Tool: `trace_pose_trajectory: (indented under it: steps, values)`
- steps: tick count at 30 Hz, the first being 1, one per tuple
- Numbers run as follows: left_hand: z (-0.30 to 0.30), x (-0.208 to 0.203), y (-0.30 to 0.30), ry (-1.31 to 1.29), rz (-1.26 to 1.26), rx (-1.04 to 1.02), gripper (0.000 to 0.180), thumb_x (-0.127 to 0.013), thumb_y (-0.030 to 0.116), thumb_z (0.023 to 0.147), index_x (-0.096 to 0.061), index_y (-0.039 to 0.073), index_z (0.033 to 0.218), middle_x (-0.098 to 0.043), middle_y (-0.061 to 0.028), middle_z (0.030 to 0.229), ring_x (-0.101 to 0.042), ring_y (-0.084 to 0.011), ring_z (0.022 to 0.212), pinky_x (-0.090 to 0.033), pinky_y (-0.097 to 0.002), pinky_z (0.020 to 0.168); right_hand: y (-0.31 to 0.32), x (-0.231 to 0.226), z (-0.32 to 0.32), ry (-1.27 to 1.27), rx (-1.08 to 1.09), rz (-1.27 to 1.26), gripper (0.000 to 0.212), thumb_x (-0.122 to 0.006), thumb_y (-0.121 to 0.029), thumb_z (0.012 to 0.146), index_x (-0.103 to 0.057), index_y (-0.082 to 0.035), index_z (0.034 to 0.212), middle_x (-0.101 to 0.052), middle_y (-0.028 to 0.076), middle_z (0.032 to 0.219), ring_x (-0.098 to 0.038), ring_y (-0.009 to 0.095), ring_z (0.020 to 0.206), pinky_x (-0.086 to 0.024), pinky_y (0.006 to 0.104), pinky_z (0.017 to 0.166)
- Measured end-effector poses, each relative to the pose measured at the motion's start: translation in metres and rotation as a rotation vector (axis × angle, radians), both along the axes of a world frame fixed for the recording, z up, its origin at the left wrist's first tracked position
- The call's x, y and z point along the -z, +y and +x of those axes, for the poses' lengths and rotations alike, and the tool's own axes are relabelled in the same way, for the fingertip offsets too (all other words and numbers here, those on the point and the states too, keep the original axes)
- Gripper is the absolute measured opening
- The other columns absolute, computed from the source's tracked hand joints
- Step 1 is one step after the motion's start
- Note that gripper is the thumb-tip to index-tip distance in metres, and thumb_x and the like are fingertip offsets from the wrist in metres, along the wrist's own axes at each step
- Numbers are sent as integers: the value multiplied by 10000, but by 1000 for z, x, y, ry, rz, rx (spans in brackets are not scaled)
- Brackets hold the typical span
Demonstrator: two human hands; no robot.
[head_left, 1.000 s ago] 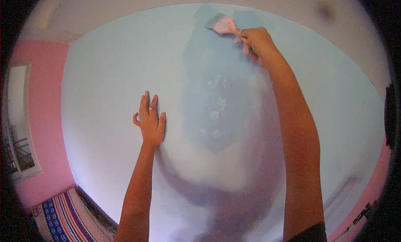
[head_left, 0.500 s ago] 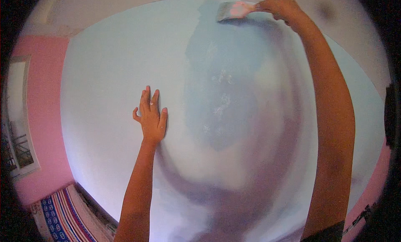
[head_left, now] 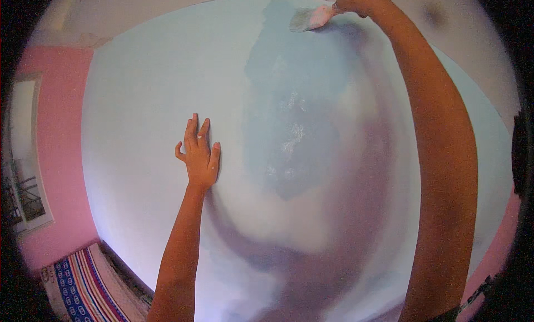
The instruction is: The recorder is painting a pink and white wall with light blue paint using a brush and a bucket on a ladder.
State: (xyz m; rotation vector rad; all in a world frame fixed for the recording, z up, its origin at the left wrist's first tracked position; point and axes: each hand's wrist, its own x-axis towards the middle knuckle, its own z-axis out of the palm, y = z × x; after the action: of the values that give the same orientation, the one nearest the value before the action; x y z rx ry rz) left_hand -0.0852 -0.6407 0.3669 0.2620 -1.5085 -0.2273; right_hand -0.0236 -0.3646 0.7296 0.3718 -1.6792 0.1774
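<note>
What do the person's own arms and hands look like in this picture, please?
The left hand and right hand are ungloved. The left arm shows no sleeve; the right arm has a dark sleeve at the bottom edge. One left finger bears a pale spot, too small to identify.

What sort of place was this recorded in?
Likely a room in a home, perhaps a bedroom: a window in the pink wall, a striped cloth at lower left, and a pale blue wall ahead.
</note>
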Motion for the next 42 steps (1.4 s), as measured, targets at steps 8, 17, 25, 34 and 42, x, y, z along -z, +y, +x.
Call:
trace_pose_trajectory:
  steps: [8,17,25,34,42]
  values:
    - [-2,-1,1,5,-7,-7,571,-423,360,894,-356,164,1427,-182,-63,1545,-177,-224,1407,-48,-543,1052,10,-20,-22,-42,105,173,547,-767,-483,632,-714,-58,971,-666,184,1058,-642,309,969,-515,406,820]
    - [-3,3,-2,6,1,28,533,-411,326,896,-391,146,1397,-185,-69,1543,-170,-228,1410,-69,-543,1040,-18,-53,-26,-79,277,404,573,-752,-522,640,-709,-92,1017,-663,169,1078,-640,317,975,-511,411,829]
    - [-8,6,-14,-11,-2,-27,542,-429,324,897,-373,148,1407,-177,-74,1545,-161,-220,1414,-62,-538,1044,-27,-4,13,-331,462,326,554,-711,-534,684,-685,-183,1111,-648,121,1136,-626,324,1012,-493,420,865]
    - [-2,4,-11,-4,1,-32,549,-434,301,885,-379,135,1406,-186,-72,1543,-170,-226,1411,-67,-542,1044,-14,21,-3,99,102,72,390,-743,-424,659,-743,-103,880,-688,130,1009,-651,300,931,-494,382,854]
    - [-15,4,-9,11,-23,-34,539,-419,346,905,-396,127,1397,-206,-51,1538,-179,-216,1409,-72,-542,1039,25,78,63,-288,269,276,359,-683,-406,769,-690,-100,957,-616,133,946,-565,223,858,-427,381,703]
